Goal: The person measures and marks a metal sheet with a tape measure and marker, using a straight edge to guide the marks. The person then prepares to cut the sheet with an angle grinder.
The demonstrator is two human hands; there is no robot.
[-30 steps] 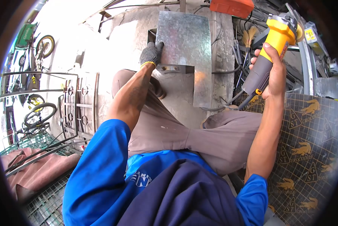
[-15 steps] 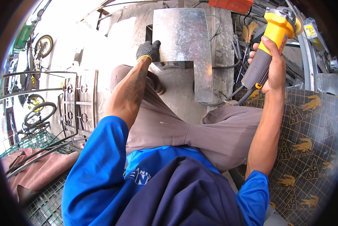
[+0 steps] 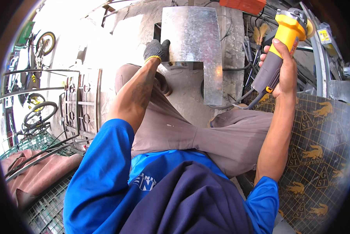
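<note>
A shiny galvanized metal sheet [image 3: 188, 35] with a narrow strip extending down its right side lies ahead of my knees. My left hand [image 3: 155, 50], in a dark grey knit glove with a yellow cuff, is closed at the sheet's lower left corner, its thumb beside the edge. Its fingertips are partly hidden. Bare and wrapped around the grey body of a yellow angle grinder [image 3: 288, 35], my right hand [image 3: 286, 74] holds the tool up to the right of the sheet. The grinder's disc [image 3: 310, 29] points up and away, apart from the metal.
A power cord [image 3: 256, 102] runs from the grinder's lower end. An orange box [image 3: 243, 5] stands at the far edge. Metal bars and a brush [image 3: 260, 34] lie on the right, beside a printed board [image 3: 315, 156]. Leftward are a metal frame [image 3: 79, 99], bicycles and a reddish cloth [image 3: 42, 171].
The view has shifted slightly. Both hands keep their holds on the sheet and the grinder. A small orange glint now shows on the sheet's right strip.
</note>
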